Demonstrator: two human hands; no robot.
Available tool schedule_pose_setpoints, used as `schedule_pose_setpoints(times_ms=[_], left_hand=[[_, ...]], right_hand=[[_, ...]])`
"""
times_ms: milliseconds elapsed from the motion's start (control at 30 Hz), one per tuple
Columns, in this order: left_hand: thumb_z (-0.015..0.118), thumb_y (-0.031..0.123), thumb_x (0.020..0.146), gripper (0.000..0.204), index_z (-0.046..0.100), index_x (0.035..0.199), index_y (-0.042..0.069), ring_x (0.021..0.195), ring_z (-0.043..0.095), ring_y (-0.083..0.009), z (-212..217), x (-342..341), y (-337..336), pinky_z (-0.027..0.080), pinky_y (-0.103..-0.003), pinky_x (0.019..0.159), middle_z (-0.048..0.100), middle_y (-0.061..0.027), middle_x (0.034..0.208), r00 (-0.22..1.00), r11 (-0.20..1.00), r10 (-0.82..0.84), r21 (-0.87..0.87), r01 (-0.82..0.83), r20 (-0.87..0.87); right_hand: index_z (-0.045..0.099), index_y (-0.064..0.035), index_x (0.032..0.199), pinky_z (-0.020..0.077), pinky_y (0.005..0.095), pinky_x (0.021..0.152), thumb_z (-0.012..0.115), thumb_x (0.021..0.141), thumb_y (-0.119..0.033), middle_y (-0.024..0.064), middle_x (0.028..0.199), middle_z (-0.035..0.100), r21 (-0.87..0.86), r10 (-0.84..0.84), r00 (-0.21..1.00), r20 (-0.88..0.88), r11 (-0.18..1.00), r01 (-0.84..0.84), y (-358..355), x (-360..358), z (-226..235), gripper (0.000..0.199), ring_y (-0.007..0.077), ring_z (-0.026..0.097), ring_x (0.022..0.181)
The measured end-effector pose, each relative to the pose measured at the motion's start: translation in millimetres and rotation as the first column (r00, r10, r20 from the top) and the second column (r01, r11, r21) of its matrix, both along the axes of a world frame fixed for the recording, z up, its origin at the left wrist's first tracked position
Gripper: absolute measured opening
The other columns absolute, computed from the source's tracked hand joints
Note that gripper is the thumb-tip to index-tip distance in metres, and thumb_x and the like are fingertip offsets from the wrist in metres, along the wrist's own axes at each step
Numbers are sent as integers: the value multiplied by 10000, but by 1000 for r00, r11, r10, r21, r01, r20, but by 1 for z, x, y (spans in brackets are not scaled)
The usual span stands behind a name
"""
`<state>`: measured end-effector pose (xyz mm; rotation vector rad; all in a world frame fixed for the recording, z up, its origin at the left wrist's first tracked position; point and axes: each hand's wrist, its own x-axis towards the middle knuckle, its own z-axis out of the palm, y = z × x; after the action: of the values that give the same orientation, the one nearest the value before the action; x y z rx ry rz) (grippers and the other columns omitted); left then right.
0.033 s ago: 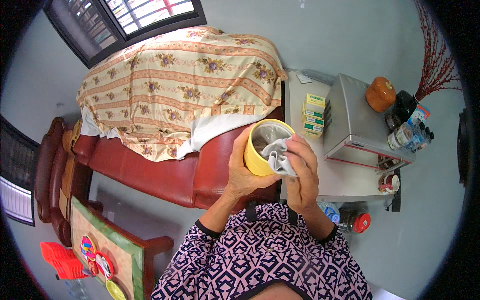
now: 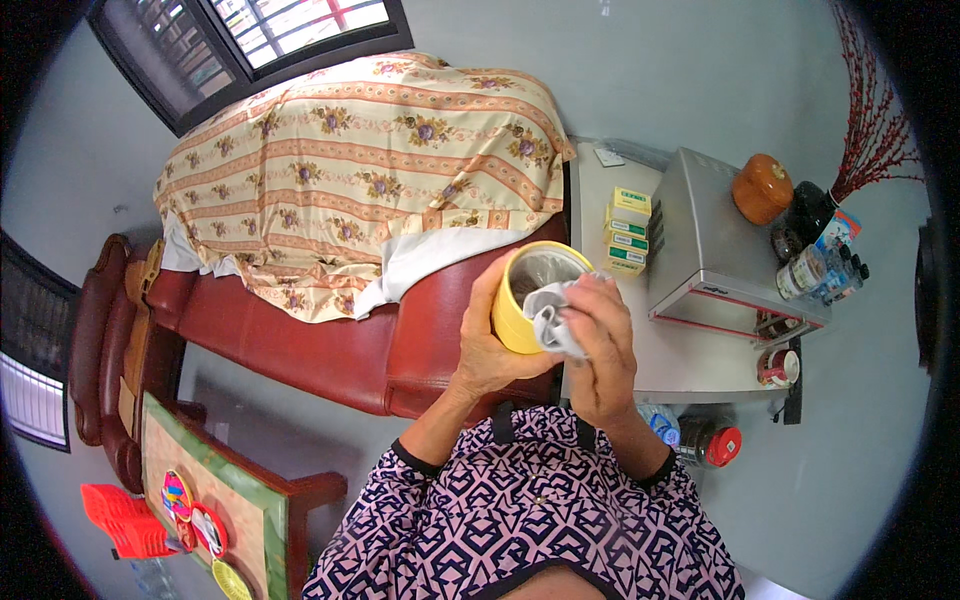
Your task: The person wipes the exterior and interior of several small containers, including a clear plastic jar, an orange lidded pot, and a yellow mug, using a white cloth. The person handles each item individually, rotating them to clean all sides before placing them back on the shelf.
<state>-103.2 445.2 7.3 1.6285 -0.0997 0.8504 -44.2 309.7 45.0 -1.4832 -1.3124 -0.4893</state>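
Note:
A yellow cylindrical canister (image 2: pixel 513 320) is tilted in front of my chest, its mouth turned up toward me. My left hand (image 2: pixel 482 350) wraps round its left side and base. Inside shows something shiny and crinkled, like clear plastic; what lies deeper is hard to make out. At the right of the rim, my right hand (image 2: pixel 605 350) pinches a crumpled whitish-grey cloth (image 2: pixel 552 315). The cloth lies against the rim and partly covers the opening. The fingers of my right hand are slightly blurred.
Right of my hands, a white table (image 2: pixel 690 365) bears several small yellow-green boxes (image 2: pixel 627 232) and a silver cabinet (image 2: pixel 705 225) with jars and bottles. Behind is a red sofa (image 2: pixel 300 335) under a floral cover (image 2: pixel 350 180). A low table (image 2: pixel 215 460) stands lower left.
The cloth and the fingers of my right hand have shifted slightly along the rim. The canister has moved a little to the right.

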Motion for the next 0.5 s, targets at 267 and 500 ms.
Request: schedule_pose_setpoints(times_ms=[267,500], left_hand=[[855,225,578,812,433,1233,-5,999,591,-237,-13,-11,-4,470,-338,858,574,-149,1108,997,949,47,313,-24,-66],[894,363,469,882,462,1148,-1,887,638,-285,-12,-21,-18,504,-368,762,618,-154,968,975,968,-62,225,111,-215]], right_hand=[[588,5,975,446,392,884,593,729,-71,138,1070,580,-426,159,967,200,903,-60,11,6,43,257,295,575,1006],[563,2,984,466,326,766,472,883,-73,124,917,577,-620,261,908,-329,665,-416,15,54,33,155,255,585,807]])
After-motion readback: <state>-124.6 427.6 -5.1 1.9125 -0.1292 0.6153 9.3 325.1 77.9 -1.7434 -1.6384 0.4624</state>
